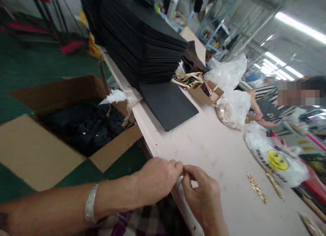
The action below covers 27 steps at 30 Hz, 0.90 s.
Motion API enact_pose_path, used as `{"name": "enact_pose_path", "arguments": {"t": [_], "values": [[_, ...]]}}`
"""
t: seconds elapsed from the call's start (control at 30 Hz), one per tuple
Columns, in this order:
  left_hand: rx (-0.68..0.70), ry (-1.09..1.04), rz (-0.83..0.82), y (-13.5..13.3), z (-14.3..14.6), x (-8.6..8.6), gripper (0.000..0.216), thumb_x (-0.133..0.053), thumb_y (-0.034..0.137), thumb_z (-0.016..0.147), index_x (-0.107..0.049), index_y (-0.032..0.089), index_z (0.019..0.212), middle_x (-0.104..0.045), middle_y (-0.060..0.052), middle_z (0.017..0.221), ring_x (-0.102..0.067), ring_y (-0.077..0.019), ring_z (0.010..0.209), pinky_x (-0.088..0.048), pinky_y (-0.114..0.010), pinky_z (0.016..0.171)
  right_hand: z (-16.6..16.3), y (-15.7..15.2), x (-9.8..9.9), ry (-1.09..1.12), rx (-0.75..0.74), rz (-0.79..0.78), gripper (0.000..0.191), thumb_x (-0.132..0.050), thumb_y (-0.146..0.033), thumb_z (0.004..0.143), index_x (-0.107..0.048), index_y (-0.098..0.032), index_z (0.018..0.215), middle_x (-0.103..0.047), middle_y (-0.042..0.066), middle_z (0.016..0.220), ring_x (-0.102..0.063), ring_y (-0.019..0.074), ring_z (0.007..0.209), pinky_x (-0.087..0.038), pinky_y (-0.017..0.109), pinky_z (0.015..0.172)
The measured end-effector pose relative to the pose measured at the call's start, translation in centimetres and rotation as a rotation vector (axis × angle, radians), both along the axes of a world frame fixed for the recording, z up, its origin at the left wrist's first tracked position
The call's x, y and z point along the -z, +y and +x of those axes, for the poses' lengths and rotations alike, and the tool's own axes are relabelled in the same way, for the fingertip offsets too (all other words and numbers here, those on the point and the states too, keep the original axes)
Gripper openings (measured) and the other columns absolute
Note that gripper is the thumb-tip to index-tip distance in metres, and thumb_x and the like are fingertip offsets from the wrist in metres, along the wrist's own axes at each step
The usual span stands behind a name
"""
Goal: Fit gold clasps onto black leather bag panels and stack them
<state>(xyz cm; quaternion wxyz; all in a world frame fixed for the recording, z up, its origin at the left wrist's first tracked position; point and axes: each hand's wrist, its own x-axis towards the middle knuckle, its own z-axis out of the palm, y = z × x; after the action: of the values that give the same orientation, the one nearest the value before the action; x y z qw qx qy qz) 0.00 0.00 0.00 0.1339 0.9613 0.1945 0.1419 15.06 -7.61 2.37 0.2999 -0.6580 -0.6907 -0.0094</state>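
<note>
At the near edge of the table, my left hand (163, 176) and my right hand (202, 193) meet, fingertips pinched together. Between them shows a tiny gold-coloured glint; what they hold is too small and covered to name. A white, rounded strip (183, 207) runs down beside my right hand, and I cannot tell whether it is held. Gold chain pieces (256, 188) lie on the table to the right, with a small metal bit (238, 186) nearer my right hand. Flat black sheets (169, 105) lie beyond my left hand.
A tall stack of black sheets (142, 42) stands at the table's far left. An open cardboard box (43, 154) with dark contents sits left below the edge. Plastic bags (277, 158) and a small carton (203, 93) line the far side, where a person in striped sleeves (265, 92) works.
</note>
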Motion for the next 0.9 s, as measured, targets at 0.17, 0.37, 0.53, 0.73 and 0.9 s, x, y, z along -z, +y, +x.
{"name": "enact_pose_path", "arguments": {"t": [0.17, 0.37, 0.53, 0.73, 0.9], "values": [[-0.039, -0.095, -0.146, 1.4, -0.1, 0.1, 0.011, -0.047, 0.011, 0.093, -0.052, 0.019, 0.097, -0.069, -0.002, 0.088, -0.067, -0.0234, 0.069, -0.052, -0.034, 0.054, 0.9, 0.3, -0.7, 0.343, -0.013, -0.173, 0.017, -0.06, -0.023, 0.089, -0.074, -0.021, 0.098, -0.077, 0.001, 0.085, -0.072, 0.014, 0.073, -0.056, 0.021, 0.067], [0.077, -0.174, -0.032, 2.4, -0.3, 0.9, 0.007, -0.049, 0.013, 0.095, -0.051, 0.019, 0.093, -0.068, -0.002, 0.086, -0.064, -0.0203, 0.068, -0.045, -0.031, 0.052, 2.3, 0.4, -1.7, 0.657, -0.045, -0.454, 0.018, -0.065, -0.036, 0.091, -0.078, -0.025, 0.097, -0.077, 0.002, 0.081, -0.071, 0.0151, 0.073, -0.057, 0.022, 0.067], [0.169, -0.206, 0.057, 2.7, -0.4, 1.1, 0.008, -0.05, 0.012, 0.092, -0.051, 0.019, 0.088, -0.066, -0.003, 0.084, -0.061, -0.0186, 0.065, -0.043, -0.031, 0.051, 2.7, 0.5, -1.9, 0.797, -0.028, -0.557, 0.019, -0.073, -0.039, 0.084, -0.079, -0.022, 0.087, -0.075, 0.003, 0.074, -0.067, 0.0139, 0.068, -0.053, 0.023, 0.064], [0.212, -0.207, 0.059, 2.7, -0.2, 1.1, 0.007, -0.051, 0.012, 0.092, -0.052, 0.019, 0.09, -0.065, -0.003, 0.083, -0.06, -0.0193, 0.064, -0.043, -0.031, 0.052, 2.3, 0.4, -1.4, 0.889, 0.032, -0.54, 0.016, -0.078, -0.033, 0.076, -0.075, -0.017, 0.073, -0.071, 0.002, 0.064, -0.061, 0.0117, 0.06, -0.049, 0.022, 0.059], [0.122, -0.177, -0.012, 2.5, 0.1, 0.6, 0.006, -0.05, 0.013, 0.092, -0.053, 0.018, 0.093, -0.066, -0.004, 0.084, -0.061, -0.0216, 0.067, -0.041, -0.032, 0.053, 0.8, 0.7, -1.1, 0.856, 0.092, -0.38, 0.016, -0.069, -0.034, 0.083, -0.07, -0.018, 0.078, -0.07, 0.001, 0.069, -0.063, 0.0135, 0.064, -0.05, 0.024, 0.062]]}}
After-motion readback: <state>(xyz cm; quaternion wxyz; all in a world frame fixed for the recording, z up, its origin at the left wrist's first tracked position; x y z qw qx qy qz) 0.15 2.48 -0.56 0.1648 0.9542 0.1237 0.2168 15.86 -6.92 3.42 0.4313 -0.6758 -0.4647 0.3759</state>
